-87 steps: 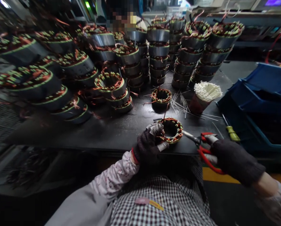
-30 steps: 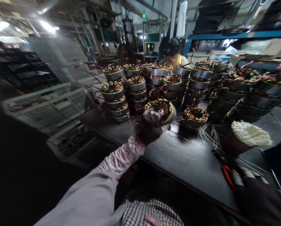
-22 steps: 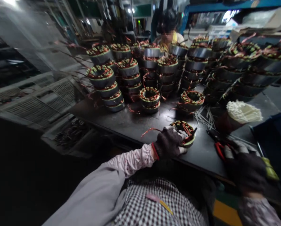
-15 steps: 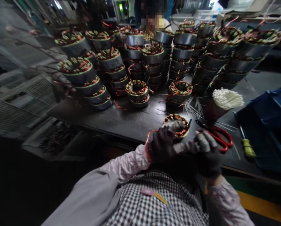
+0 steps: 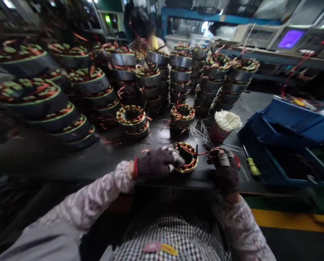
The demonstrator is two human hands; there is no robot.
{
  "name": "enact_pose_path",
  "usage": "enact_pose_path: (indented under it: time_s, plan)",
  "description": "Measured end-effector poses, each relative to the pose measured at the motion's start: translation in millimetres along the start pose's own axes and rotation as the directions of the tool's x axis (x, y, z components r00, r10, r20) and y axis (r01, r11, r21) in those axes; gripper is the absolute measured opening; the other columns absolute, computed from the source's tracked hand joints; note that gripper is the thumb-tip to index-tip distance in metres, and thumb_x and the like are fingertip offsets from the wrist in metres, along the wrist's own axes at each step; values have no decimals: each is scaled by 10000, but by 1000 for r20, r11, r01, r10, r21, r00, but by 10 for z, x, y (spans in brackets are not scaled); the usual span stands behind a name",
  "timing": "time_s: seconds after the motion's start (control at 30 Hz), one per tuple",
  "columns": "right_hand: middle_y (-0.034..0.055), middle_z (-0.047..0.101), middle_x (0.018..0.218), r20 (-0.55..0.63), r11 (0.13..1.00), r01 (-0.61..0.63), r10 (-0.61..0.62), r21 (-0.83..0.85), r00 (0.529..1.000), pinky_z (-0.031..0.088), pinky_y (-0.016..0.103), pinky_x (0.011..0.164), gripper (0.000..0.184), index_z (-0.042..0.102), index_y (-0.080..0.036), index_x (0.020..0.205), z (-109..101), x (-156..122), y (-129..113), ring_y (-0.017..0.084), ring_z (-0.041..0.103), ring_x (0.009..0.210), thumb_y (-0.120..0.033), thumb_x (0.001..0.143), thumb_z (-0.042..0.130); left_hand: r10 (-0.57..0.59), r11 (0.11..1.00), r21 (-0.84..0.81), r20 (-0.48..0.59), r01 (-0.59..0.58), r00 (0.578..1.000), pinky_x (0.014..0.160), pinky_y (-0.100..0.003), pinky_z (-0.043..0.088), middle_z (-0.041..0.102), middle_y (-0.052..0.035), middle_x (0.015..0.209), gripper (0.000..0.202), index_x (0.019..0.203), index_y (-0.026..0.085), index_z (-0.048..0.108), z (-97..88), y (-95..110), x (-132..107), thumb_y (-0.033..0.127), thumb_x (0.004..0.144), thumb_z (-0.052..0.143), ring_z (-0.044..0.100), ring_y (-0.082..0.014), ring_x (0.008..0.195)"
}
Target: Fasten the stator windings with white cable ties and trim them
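Note:
A motor stator (image 5: 194, 165) with copper windings and a green-yellow rim lies on the dark table close to me. My left hand (image 5: 158, 161), in a dark glove with pale fingertips, grips its left side, fingers over the rim and thumb outside. To the right, my right hand (image 5: 224, 166), gloved the same way with tape on a finger, pinches a copper wire (image 5: 203, 153) that runs out from the stator. A black sleeve (image 5: 197, 149) stands up at the stator's right edge. Red-handled scissors (image 5: 237, 161) lie mostly hidden behind my right hand.
Stacks of stators (image 5: 151, 81) fill the back and left of the table (image 5: 107, 159). A cup of white ties (image 5: 227, 121), loose white strips (image 5: 199, 131), a yellow-handled screwdriver (image 5: 252, 166) and blue bins (image 5: 273, 159) are on the right. Another person (image 5: 162, 45) sits behind the stacks.
My hands have moved apart: the left now holds the stator's left side, the right has drawn a copper wire out to the right. The view has turned rightward.

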State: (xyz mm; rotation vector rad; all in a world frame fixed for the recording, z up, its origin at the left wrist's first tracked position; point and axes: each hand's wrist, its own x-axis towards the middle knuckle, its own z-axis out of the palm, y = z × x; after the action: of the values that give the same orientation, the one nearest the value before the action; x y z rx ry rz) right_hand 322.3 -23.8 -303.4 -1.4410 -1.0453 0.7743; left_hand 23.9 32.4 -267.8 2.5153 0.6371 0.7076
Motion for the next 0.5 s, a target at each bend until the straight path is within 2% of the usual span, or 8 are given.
enact_pose_path:
  time_s: [0.07, 0.17, 0.23, 0.3, 0.4, 0.5]
  plan:
    - [80, 813, 1091, -129, 997, 83, -83, -4, 988, 682, 405, 839, 450, 668, -271, 1177, -140, 174, -25, 243, 791, 921, -701, 1051, 628, -44, 998, -33, 7, 44, 999, 1062, -470, 651, 913, -31, 1186, 237, 1200, 320, 897, 51, 4, -82, 363, 995, 786, 836, -298, 1119]
    - [96, 821, 1144, -303, 982, 156, -183, -111, 935, 666, 449, 962, 455, 693, -234, 1161, -238, 597, -47, 256, 782, 1022, -596, 900, 783, -95, 994, -59, -129, 88, 987, 1031, -469, 612, 904, -6, 1023, 150, 1048, 313, 901, 235, 1, -131, 446, 983, 879, 824, -259, 985]
    - [108, 828, 1123, -317, 972, 164, -210, -167, 925, 649, 467, 1026, 412, 715, -211, 1097, -211, 881, -56, 260, 776, 1050, -530, 857, 819, -62, 997, -50, -203, 53, 977, 1011, -465, 594, 889, 11, 948, 119, 1002, 323, 907, 380, -11, -126, 438, 973, 902, 812, -235, 929]
    - [121, 831, 1070, -325, 964, 182, -237, -191, 915, 642, 474, 1045, 348, 723, -198, 1025, -154, 1072, -76, 259, 772, 1037, -503, 885, 813, -38, 999, -6, -252, 37, 967, 1006, -470, 583, 873, 17, 912, 102, 989, 332, 911, 499, -23, -123, 426, 953, 925, 799, -226, 900]
    - [128, 822, 1007, -374, 956, 225, -282, -188, 884, 657, 472, 992, 327, 704, -199, 968, -127, 1096, -128, 257, 762, 975, -521, 975, 760, -58, 996, 54, -305, 78, 951, 1068, -501, 573, 884, 2, 964, 106, 1043, 328, 917, 589, -12, -159, 405, 970, 916, 803, -239, 951]
    - [136, 808, 1054, -441, 940, 280, -340, -198, 831, 685, 454, 898, 315, 700, -209, 1044, -196, 760, -127, 265, 779, 965, -513, 1094, 638, -70, 992, 80, -265, 95, 962, 1200, -553, 543, 914, -48, 1201, 227, 1202, 299, 909, 600, 46, -212, 421, 1010, 892, 818, -290, 1173]
